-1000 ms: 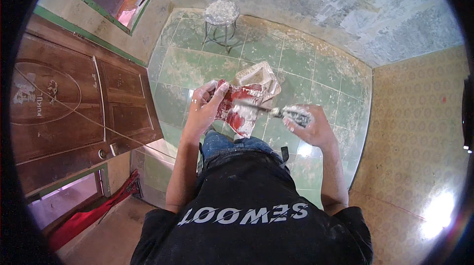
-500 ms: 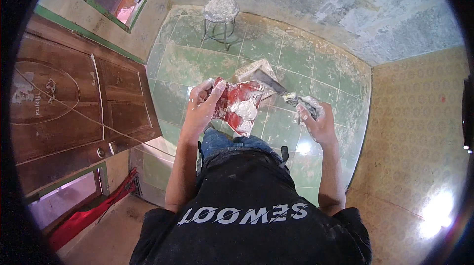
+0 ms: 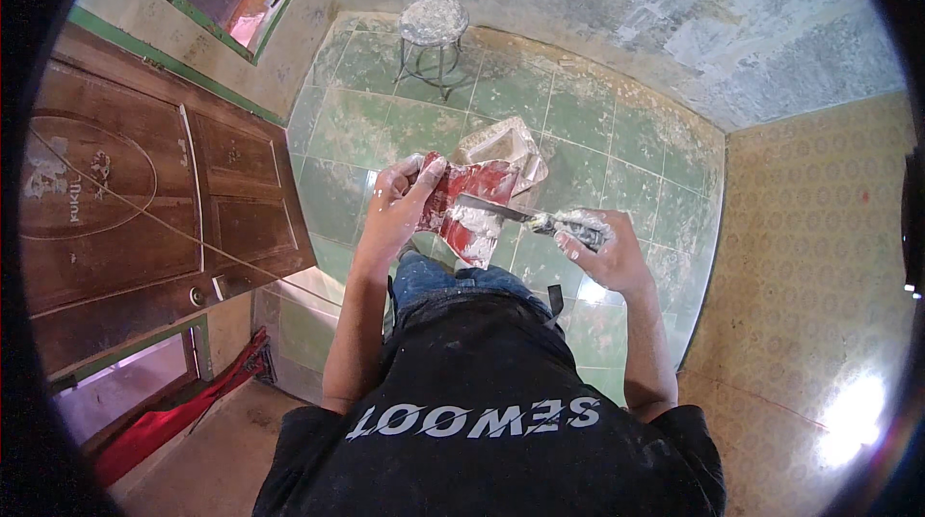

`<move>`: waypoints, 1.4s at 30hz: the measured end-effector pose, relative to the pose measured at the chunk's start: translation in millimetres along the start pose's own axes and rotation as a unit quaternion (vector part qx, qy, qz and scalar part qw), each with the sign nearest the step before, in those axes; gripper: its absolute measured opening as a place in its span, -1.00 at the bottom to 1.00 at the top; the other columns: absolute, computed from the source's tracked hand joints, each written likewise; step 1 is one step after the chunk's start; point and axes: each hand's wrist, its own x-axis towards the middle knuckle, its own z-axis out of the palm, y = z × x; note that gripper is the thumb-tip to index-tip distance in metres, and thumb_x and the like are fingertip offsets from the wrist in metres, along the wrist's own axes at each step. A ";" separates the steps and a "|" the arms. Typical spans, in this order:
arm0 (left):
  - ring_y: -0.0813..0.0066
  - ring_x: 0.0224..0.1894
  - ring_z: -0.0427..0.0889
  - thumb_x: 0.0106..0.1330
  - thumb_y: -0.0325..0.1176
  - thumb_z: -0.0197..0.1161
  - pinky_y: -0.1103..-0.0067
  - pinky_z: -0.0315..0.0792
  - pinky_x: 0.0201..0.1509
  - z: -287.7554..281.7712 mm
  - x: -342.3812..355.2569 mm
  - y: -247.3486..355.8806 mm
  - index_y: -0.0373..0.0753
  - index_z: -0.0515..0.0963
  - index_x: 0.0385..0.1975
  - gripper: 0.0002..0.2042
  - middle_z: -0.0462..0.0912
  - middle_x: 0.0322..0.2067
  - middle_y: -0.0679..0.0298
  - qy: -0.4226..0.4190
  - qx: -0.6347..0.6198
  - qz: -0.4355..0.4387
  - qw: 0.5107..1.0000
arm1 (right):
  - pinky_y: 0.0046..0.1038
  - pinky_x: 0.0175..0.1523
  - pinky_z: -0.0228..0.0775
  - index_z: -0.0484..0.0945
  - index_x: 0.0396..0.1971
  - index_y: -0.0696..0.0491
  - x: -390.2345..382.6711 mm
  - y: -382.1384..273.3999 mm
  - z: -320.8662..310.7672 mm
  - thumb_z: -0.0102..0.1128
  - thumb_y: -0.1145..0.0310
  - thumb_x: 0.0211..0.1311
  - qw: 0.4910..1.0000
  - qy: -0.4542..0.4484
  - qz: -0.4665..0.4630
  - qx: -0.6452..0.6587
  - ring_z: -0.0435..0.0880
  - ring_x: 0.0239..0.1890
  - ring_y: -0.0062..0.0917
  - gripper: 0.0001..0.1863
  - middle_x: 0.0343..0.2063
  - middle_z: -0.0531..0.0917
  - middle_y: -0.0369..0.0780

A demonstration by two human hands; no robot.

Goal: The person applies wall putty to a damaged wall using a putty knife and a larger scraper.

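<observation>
Closed around the left edge of a red, curved sheet-like palette (image 3: pixel 496 185), my left hand (image 3: pixel 393 204) holds it in front of my body. A heap of white putty (image 3: pixel 476 230) lies on the palette's middle and lower part. My right hand (image 3: pixel 609 252) grips the handle of a putty knife (image 3: pixel 549 223). Its narrow blade points left and lies over the palette, at the upper edge of the putty. White smears cover the fingers of both hands. Whether the blade touches the palette beneath the putty I cannot tell.
Behind the palette, an open pale sack or box (image 3: pixel 525 146) stands on the green tiled floor (image 3: pixel 376 122). A round stool (image 3: pixel 434 24) with a white-crusted seat is near the far wall (image 3: pixel 617 6), which has patchy grey plaster. A brown wooden door (image 3: pixel 116 180) lies left.
The putty knife has moved left and down, from above the sack to over the palette, and its blade has turned flatter. My left hand and the palette have stayed nearly still.
</observation>
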 end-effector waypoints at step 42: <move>0.44 0.20 0.43 0.48 -0.21 -0.01 0.47 0.33 0.24 -111.5 -32.5 -28.3 -0.21 0.29 0.25 -0.60 0.42 0.20 0.27 0.264 -0.238 0.052 0.933 | -0.34 -0.54 0.32 0.49 -0.05 0.17 269.3 430.7 192.0 0.26 0.13 0.17 0.862 0.089 0.370 0.335 0.55 -0.52 -0.42 -0.52 -0.41 0.56 -0.21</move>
